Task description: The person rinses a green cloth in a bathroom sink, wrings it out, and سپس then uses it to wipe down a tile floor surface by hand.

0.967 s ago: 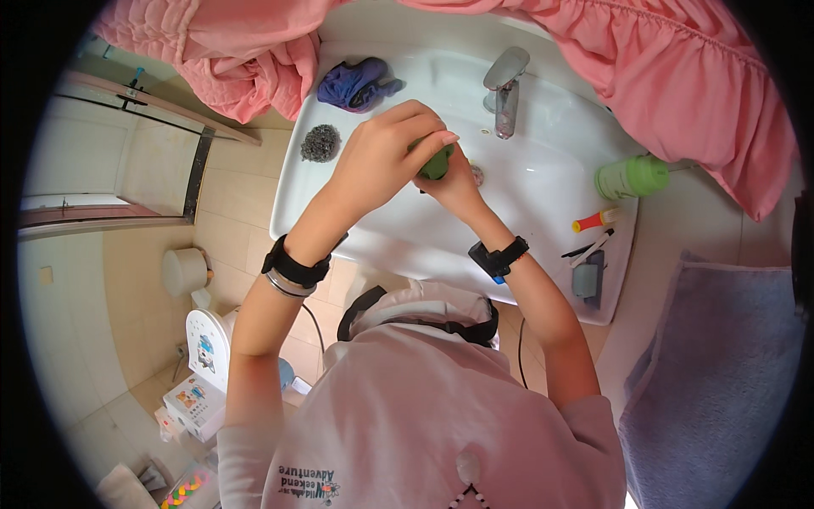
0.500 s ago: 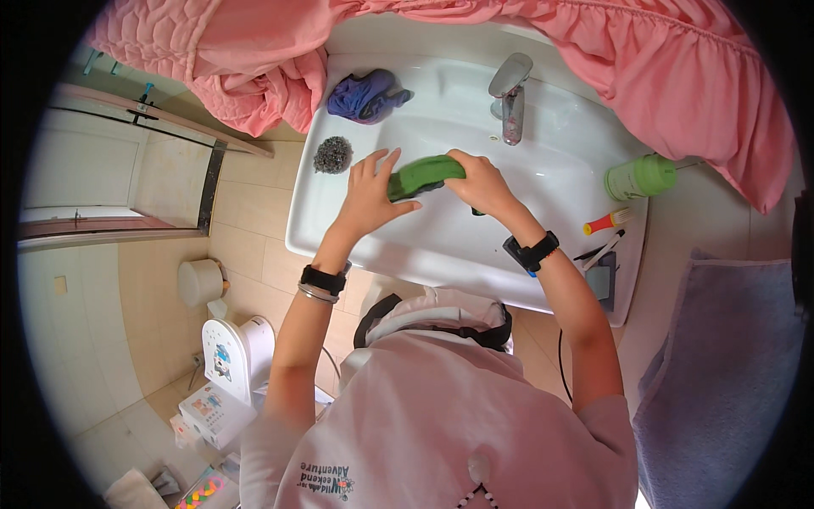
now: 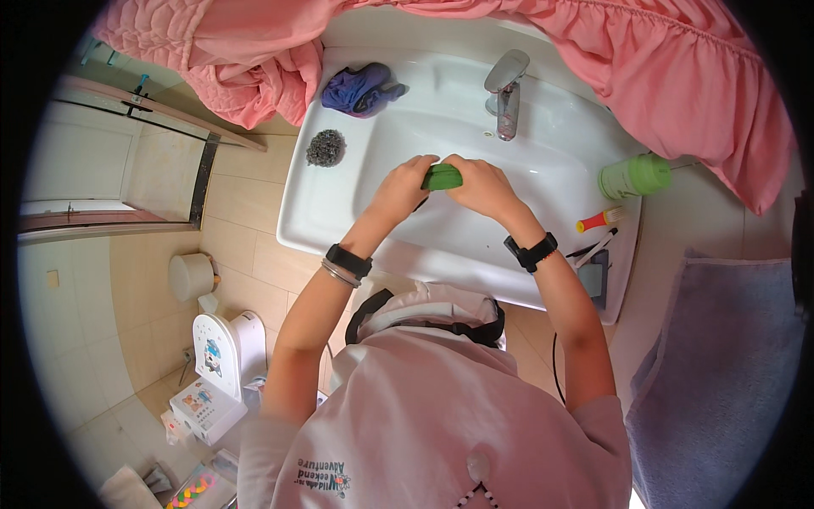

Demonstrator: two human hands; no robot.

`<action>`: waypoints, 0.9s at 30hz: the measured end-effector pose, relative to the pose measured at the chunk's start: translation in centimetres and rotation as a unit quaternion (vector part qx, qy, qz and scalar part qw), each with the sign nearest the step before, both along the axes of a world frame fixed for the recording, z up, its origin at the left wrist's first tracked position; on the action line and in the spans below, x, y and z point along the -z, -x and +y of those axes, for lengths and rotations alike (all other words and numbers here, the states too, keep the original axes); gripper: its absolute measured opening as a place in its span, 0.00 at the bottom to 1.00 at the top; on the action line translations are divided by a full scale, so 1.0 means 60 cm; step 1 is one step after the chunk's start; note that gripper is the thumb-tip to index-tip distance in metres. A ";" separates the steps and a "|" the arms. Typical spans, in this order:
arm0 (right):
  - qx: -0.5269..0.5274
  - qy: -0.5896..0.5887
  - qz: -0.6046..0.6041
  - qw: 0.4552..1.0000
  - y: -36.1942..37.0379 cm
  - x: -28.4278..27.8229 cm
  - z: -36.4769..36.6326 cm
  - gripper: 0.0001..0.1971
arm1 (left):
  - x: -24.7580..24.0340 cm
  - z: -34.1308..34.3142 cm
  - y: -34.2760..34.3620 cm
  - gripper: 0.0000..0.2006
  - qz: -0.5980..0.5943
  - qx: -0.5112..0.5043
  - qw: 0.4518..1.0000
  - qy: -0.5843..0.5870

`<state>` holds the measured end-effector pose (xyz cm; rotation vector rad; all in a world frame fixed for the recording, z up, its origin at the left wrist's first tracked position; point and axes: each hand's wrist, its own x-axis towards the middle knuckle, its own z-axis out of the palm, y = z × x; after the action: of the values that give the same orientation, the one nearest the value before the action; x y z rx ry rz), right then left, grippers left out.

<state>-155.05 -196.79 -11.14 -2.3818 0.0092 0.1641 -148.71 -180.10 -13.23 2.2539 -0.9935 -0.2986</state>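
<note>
Over the white sink basin (image 3: 407, 140), a green cloth (image 3: 443, 176) is bunched between my two hands. My left hand (image 3: 402, 192) grips its left end and my right hand (image 3: 482, 186) its right end. Both sets of fingers are wrapped round it, so only a short middle stretch shows. A crumpled purple-blue cloth (image 3: 356, 88) lies on the sink's far left corner. Nearer on the left ledge sits a grey wire scrubber (image 3: 325, 148). Behind my hands stands the chrome faucet (image 3: 507, 95); no water is seen running from it.
On the right ledge are a green bottle (image 3: 634, 177), a red-and-yellow-handled brush (image 3: 599, 220), a white stick-like tool (image 3: 598, 248) and a flat grey object (image 3: 593, 280). Pink fabric (image 3: 653, 93) hangs along the back. A bluish towel (image 3: 712, 365) hangs at right.
My left hand has moved right, toward my right hand, and closed round the green cloth's left end. Less of the cloth shows now between the hands.
</note>
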 end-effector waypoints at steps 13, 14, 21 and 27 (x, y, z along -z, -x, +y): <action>0.120 -0.108 -0.167 0.973 0.023 0.073 0.021 0.43 | -0.074 -0.036 0.006 0.15 0.173 -0.073 0.969 0.161; 0.109 -0.066 -0.189 0.974 0.022 0.074 0.020 0.42 | -0.073 -0.034 0.005 0.14 0.186 -0.076 0.963 0.182; 0.158 -0.298 -0.082 0.938 0.011 0.075 0.014 0.29 | -0.065 -0.034 -0.002 0.13 0.342 -0.136 0.857 0.360; 0.136 -0.366 -0.103 0.915 0.007 0.041 0.030 0.28 | -0.072 -0.033 -0.015 0.12 0.401 -0.212 0.823 0.343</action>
<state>-155.49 -195.01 -13.62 -1.6123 0.1518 -0.1916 -147.81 -182.09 -8.89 1.3836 -0.0850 -0.5262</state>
